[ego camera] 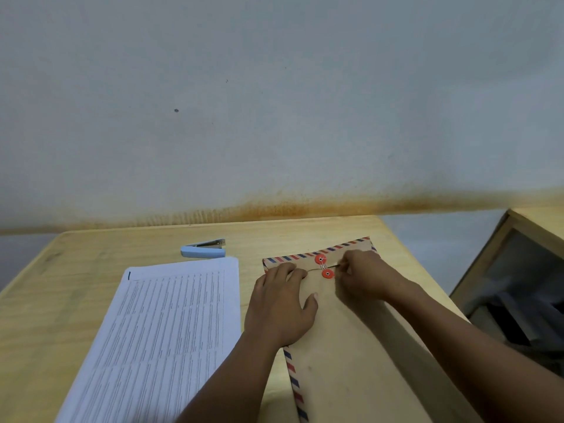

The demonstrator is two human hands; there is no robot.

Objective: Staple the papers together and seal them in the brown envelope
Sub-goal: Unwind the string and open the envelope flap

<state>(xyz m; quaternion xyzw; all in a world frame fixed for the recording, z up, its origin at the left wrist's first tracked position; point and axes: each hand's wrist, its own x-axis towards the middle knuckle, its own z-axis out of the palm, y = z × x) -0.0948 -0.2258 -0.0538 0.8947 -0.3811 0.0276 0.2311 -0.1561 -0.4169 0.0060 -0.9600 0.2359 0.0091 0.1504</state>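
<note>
The left hand (280, 306) lies flat on the brown envelope (351, 346), and its straight fingers (290, 271) reach the edge of the closed flap. Just right of these fingers are two red buttons (327, 273), one above the other, joined by a thin string (323, 266). The right hand (363, 276) is on the other side of the buttons. Its curled fingers (345, 264) seem to pinch the end of the string, but this part is small and blurred. Left of the left fingers a stack of printed papers (164, 331) lies on the wooden worktop (91, 254). Beyond the papers rests a light blue stapler (204, 249).
</note>
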